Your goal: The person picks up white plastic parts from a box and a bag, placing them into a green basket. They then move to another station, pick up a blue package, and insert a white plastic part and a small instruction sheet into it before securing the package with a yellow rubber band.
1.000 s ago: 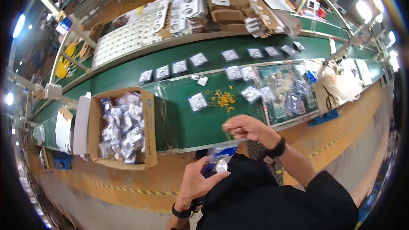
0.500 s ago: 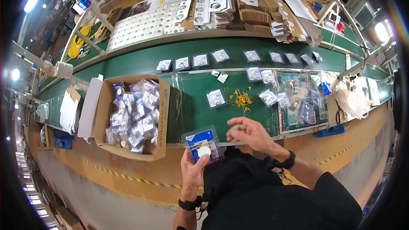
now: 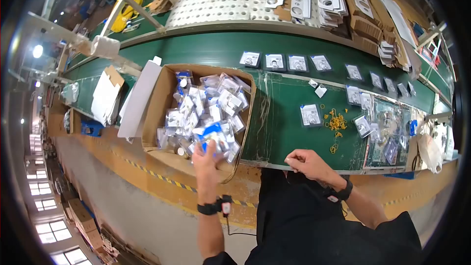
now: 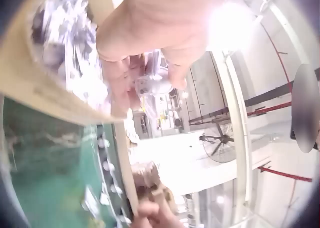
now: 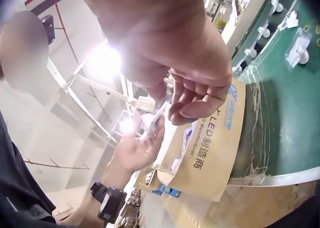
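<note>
In the head view my left hand (image 3: pixel 206 164) grips a clear blister pack (image 3: pixel 216 135) with a blue and white card, over the near side of an open cardboard box (image 3: pixel 248 122). Thumb and fingers are on opposite sides of the pack (image 4: pixel 154 85) in the left wrist view. Many similar packs (image 3: pixel 189 105) lie heaped inside that box. My right hand (image 3: pixel 314 165) is at the bench's front edge, its fingers loosely curled with nothing visible in them. Beyond it lies a small heap of yellow rubber bands (image 3: pixel 337 121), beside a single pack (image 3: pixel 310 116).
A row of packs (image 3: pixel 297 63) runs along the back of the green bench (image 3: pixel 279 137). More packs (image 3: pixel 362 126) lie to the right. Above stands a shelf with a perforated white sheet (image 3: pixel 216 7) and stacked cut-out cards (image 3: pixel 331 0). A white board (image 3: pixel 140 98) stands left of the box.
My left hand has carried the pack left, from in front of my body to over the cardboard box. My right hand has moved away from the pack. The view has swung left.
</note>
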Tool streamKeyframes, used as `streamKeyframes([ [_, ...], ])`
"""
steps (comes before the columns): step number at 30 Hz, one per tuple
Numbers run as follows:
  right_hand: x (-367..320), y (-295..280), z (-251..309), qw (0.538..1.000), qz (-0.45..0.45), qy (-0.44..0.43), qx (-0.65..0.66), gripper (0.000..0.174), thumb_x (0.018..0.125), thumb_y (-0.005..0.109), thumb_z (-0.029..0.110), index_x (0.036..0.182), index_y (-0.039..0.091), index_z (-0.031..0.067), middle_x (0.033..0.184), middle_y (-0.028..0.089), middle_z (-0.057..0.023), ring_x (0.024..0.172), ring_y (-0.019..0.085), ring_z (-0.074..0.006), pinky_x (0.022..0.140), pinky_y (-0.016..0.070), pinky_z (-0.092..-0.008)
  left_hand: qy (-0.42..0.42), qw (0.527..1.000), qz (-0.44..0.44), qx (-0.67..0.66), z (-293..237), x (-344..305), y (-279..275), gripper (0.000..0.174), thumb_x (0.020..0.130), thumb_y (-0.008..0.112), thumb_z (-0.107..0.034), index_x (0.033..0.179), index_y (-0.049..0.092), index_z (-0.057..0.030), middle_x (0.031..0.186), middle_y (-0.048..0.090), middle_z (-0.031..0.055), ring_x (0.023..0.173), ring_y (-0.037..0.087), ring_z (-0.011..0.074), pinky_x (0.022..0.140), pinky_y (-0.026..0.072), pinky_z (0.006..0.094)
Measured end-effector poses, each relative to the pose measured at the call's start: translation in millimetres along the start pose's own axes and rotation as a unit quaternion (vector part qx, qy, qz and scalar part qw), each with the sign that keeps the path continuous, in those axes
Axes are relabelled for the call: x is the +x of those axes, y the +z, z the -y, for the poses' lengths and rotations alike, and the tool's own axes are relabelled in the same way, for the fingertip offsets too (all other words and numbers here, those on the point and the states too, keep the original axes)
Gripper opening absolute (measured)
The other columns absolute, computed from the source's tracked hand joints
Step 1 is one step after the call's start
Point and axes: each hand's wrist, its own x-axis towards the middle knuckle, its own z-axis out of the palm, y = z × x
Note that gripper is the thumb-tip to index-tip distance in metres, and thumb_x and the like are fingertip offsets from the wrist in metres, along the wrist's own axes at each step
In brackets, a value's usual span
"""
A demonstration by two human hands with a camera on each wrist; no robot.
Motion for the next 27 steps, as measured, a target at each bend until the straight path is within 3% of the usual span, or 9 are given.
streamKeyframes([
  [2,16.7,-4.1,-24.3,0.999,-0.047,0.008,-0.004,0.024,0.101,0.065,0.024,0.107,0.070,0.0016,0.082,0.069,-0.0061,0.074,0.065,-0.0099,0.069,0.0543,-0.0280,0.042,0.999,-0.023,0.012,1.6,46.4,-32.4,0.028,0.101,0.068,-0.020,0.122,0.059,-0.0035,0.103,0.065,0.0038,0.092,0.063,0.0137,0.084,0.0594,0.0363],
  [4,18.2,-10.4,-24.9,0.992,-0.104,-0.045,-0.063,0.025,0.100,0.066,0.025,0.107,0.070,0.0008,0.082,0.071,-0.0065,0.074,0.065,-0.0118,0.070,0.0545,-0.0293,0.042,0.998,-0.035,-0.021,0.5,89.3,-46.8,0.043,0.102,0.066,-0.022,0.136,0.048,-0.0023,0.119,0.058,0.0119,0.101,0.061,0.0210,0.093,0.0567,0.0391],
  [7,6.2,-34.1,-32.0,0.981,-0.169,0.024,-0.090,0.024,0.097,0.068,0.023,0.104,0.071,0.0005,0.084,0.072,-0.0070,0.076,0.068,-0.0140,0.069,0.0544,-0.0303,-0.003,0.991,-0.052,-0.122,-3.9,131.5,-60.6,0.066,0.103,0.062,-0.025,0.157,0.032,-0.0005,0.142,0.048,0.0241,0.115,0.059,0.0318,0.106,0.0528,0.0433],
  [10,3.5,-59.1,-73.7,0.961,-0.258,0.092,-0.028,0.023,0.095,0.070,0.022,0.104,0.070,0.0010,0.087,0.073,-0.0097,0.075,0.070,-0.0188,0.069,0.0555,-0.0336,-0.054,0.991,-0.069,-0.097,0.7,135.7,-50.4,0.060,0.103,0.062,-0.023,0.153,0.037,0.0002,0.143,0.049,0.0238,0.116,0.059,0.0287,0.101,0.0537,0.0406],
  [15,40.7,-75.9,-80.0,0.845,-0.495,-0.025,-0.202,0.031,0.093,0.072,0.025,0.114,0.065,0.0030,0.095,0.072,-0.0134,0.079,0.070,-0.0320,0.072,0.0563,-0.0407,0.020,0.994,-0.052,0.095,-1.4,64.4,27.0,0.042,0.104,0.061,-0.022,0.138,0.053,0.0020,0.129,0.062,0.0184,0.106,0.064,0.0218,0.095,0.0533,0.0369],
  [19,89.1,-84.4,-101.1,0.757,-0.603,0.006,-0.252,0.040,0.090,0.075,0.029,0.118,0.063,0.0033,0.099,0.071,-0.0146,0.082,0.070,-0.0353,0.075,0.0557,-0.0450,-0.021,0.976,0.139,0.168,42.4,20.9,113.4,0.030,0.103,0.062,-0.018,0.125,0.064,0.0026,0.114,0.071,0.0150,0.095,0.070,0.0201,0.081,0.0586,0.0301],
  [22,105.0,-96.2,-127.9,0.836,-0.530,0.030,-0.138,0.035,0.088,0.076,0.027,0.111,0.067,0.0018,0.090,0.072,-0.0145,0.079,0.070,-0.0342,0.075,0.0554,-0.0453,0.003,0.915,0.253,0.313,130.7,28.4,164.8,0.040,0.102,0.066,-0.021,0.133,0.062,0.0032,0.121,0.070,0.0143,0.100,0.068,0.0187,0.084,0.0558,0.0295],
  [25,95.1,-97.3,-130.4,0.881,-0.468,-0.041,-0.055,0.028,0.087,0.076,0.022,0.107,0.069,0.0026,0.085,0.072,-0.0149,0.076,0.070,-0.0327,0.071,0.0556,-0.0419,0.314,0.800,0.221,0.462,242.1,55.4,186.5,0.053,0.103,0.063,-0.034,0.138,0.057,0.0046,0.117,0.067,0.0102,0.101,0.065,0.0151,0.082,0.0522,0.0254],
  [27,73.2,-88.4,-107.2,0.879,-0.447,-0.138,-0.097,0.024,0.085,0.075,0.015,0.106,0.069,0.0050,0.085,0.070,-0.0151,0.073,0.069,-0.0306,0.064,0.0548,-0.0386,-0.102,0.923,0.232,0.291,204.2,18.6,216.1,0.050,0.103,0.063,-0.039,0.133,0.060,0.0015,0.119,0.064,0.0096,0.100,0.062,0.0162,0.087,0.0511,0.0281],
])
